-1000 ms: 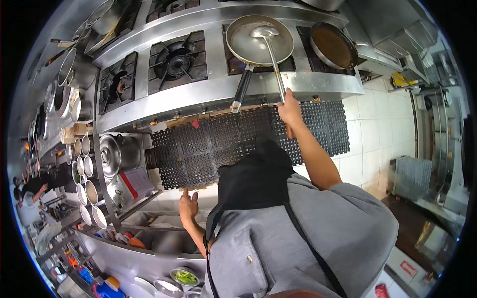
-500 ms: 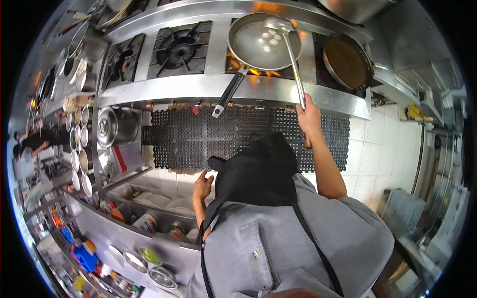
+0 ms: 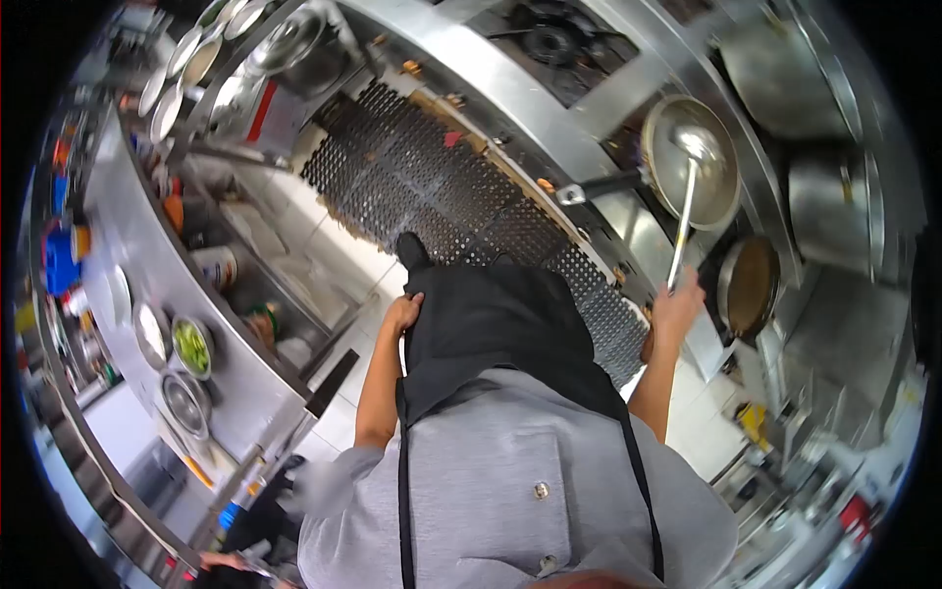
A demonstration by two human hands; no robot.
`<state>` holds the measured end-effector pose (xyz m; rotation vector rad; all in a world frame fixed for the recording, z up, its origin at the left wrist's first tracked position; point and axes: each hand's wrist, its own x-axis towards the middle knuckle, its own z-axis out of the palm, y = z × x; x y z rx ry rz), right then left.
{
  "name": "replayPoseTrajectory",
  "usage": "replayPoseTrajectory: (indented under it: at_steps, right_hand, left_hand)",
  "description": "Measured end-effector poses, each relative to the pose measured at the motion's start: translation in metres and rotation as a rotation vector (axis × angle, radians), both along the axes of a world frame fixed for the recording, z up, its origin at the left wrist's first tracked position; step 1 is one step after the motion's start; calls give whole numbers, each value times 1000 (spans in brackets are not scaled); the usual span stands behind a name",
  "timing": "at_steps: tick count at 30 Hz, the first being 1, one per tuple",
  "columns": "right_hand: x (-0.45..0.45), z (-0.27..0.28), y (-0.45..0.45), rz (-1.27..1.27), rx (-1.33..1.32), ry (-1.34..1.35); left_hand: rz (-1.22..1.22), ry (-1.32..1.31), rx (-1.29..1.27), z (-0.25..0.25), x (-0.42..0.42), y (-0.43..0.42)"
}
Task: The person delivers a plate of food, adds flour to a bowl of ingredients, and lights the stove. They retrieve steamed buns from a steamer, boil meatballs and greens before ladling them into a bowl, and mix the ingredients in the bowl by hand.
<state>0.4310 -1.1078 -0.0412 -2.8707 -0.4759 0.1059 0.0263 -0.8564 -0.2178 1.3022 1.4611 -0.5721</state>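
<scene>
My right hand [image 3: 677, 306] is closed around the handle of a long metal ladle [image 3: 684, 221], whose brown grip end shows below the fist. The ladle's bowl rests inside a metal frying pan [image 3: 724, 191] on the stove; glare and blur hide what the pan holds. Its black handle [image 3: 603, 187] juts toward the stove's front edge. Down at my side, my left hand [image 3: 402, 312] touches the edge of the black apron [image 3: 491, 319], its fingers curled and partly hidden.
A second pan with brown liquid [image 3: 748, 288] stands right of the first. Behind are large metal pots [image 3: 785, 79]. A perforated rubber mat [image 3: 422, 187] covers the floor. On the left, a steel counter [image 3: 235, 388] holds bowls, one with green pieces [image 3: 192, 346]. Another person's hand [image 3: 224, 561] shows at lower left.
The view has swung round, so the stove now slants to the right side. My right hand still holds the ladle in the pan. My left hand has come up against the apron.
</scene>
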Motion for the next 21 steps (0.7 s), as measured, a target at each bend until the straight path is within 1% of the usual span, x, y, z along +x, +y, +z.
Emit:
replayPoseTrajectory:
  at_steps: [1,2,4,6,7,8,9,10,11,12,13,14,15,16,17,18,19,20,21]
  right_hand:
    - [-15,30,24,134,13,-227]
    - [-34,49,48,263,33,-445]
    - [-66,49,99,740,176,-149]
    - [-108,12,159,967,348,430]
    - [-128,-20,188,918,225,698]
    - [-146,-60,216,875,202,800]
    - [-156,-112,240,830,87,844]
    - [-157,-175,262,873,15,811]
    - [-159,-235,294,848,44,783]
    - [-159,-297,328,823,73,754]
    - [-154,-370,371,767,149,809]
    - [-151,-406,430,467,119,1129]
    - [-151,-445,488,252,318,1245]
    - [-142,-496,539,165,300,1215]
    - [-123,-556,586,201,366,1198]
    - [-102,-607,634,178,466,1242]
    - [-93,-618,682,85,478,1115]
    - [-49,-679,719,64,464,1120]
    - [-35,-697,755,25,613,1073]
  left_hand:
    - [-16,15,42,-13,-6,1]
    - [24,23,22,-26,-12,9]
    - [-97,122,98,-55,-18,26]
    - [-53,102,13,-85,-18,36]
    - [-27,82,-53,-102,-16,40]
    - [-24,126,-70,-119,-13,45]
    - [-22,169,-89,-133,-9,49]
    - [39,212,-55,-133,-2,57]
    - [106,263,-18,-129,0,71]
    - [55,315,0,-143,-1,82]
    - [4,367,17,-163,-2,97]
    - [-1,371,26,-174,-10,116]
    - [-7,375,36,-183,-15,136]
    - [-14,379,10,-193,-19,153]
    - [-12,359,40,-202,-25,172]
    - [-10,339,70,-210,-31,188]
    - [-22,343,49,-217,-37,202]
    - [-24,344,37,-224,-42,216]
    - [-25,346,26,-232,-47,225]
